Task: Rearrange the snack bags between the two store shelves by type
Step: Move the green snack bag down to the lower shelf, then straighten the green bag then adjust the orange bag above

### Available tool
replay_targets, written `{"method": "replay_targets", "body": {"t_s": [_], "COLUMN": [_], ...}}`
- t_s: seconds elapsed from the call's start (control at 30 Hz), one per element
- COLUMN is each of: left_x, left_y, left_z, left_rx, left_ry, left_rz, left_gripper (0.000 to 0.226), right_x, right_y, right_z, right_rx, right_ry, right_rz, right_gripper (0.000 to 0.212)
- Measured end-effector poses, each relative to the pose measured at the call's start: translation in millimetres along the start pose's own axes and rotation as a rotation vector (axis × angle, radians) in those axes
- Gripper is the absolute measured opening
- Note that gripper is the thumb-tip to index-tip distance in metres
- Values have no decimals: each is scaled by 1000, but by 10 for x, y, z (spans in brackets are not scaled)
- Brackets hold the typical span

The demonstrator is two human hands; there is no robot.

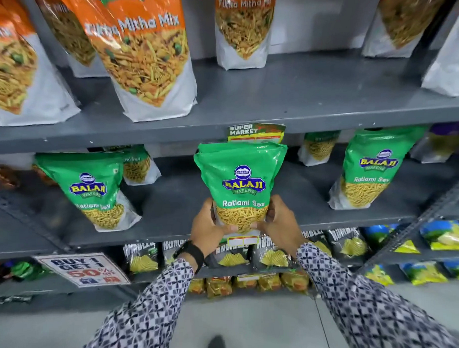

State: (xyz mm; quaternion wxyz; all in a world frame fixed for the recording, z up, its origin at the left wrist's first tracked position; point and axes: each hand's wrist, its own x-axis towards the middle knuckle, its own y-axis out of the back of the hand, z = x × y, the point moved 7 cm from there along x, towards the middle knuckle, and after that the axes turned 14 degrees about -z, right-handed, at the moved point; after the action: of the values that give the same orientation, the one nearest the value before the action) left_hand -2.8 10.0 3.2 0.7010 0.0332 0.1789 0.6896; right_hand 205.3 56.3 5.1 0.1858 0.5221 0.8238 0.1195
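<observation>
Two hands, left hand (208, 228) and right hand (281, 224), clasp the green Ratlami Sev bag (241, 185) at frame centre; the top-heavy pouch may tip forward off the lower shelf (172, 207).

Ratlami Sev bags (241, 183) stand on the shelf (172, 217) beneath the Tikha Mitha Mix bags (143, 59).

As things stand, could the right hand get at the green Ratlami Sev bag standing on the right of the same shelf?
Probably yes, once freed. The right hand now shares its grip on the centre bag with the left hand. Bare shelf lies between it and the right bag, nothing blocking.
</observation>
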Motion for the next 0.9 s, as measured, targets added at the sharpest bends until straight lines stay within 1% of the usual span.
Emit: {"method": "replay_targets", "body": {"t_s": [0.13, 0.27, 0.37, 0.5, 0.57, 0.63, 0.67, 0.7, 0.77, 0.83, 0.9], "left_x": [417, 716, 846, 873, 815, 688, 574, 450, 182, -112, -395], "left_y": [48, 68, 55, 35, 51, 109, 143, 182, 275, 361, 477], "left_z": [-81, -196, -255, -292, -285, -240, -168, -90, 111, 391, 756], "left_rx": [43, 74, 100, 108, 94, 54, 28, 7, -10, -41, -91], "left_ry": [29, 60, 47, 48, 53, 60, 64, 64, 38, -45, -157], "left_rz": [-13, -22, -22, -46, -41, 8, 38, 68, 118, 142, 171], "left_gripper": [75, 75, 77, 79, 85, 94, 94, 90, 72, 48, 35], "right_x": [379, 661, 788, 810, 744, 610, 507, 378, 98, -192, -454], "right_y": [4, 24, 28, 13, 13, 74, 129, 183, 272, 352, 446], "right_z": [54, 178, 329, 392, 290, 169, 97, 10, -200, -490, -891], "right_rx": [-23, -43, -31, -26, -53, -73, -66, -46, 16, 68, 96], "right_ry": [-33, -61, -67, -84, -96, -112, -114, -105, -41, 53, 175], "right_rz": [18, 26, 38, 35, 24, 70, 118, 163, 207, 208, 199], "right_gripper": [67, 69, 73, 75, 76, 78, 77, 74, 58, 40, 29]}}
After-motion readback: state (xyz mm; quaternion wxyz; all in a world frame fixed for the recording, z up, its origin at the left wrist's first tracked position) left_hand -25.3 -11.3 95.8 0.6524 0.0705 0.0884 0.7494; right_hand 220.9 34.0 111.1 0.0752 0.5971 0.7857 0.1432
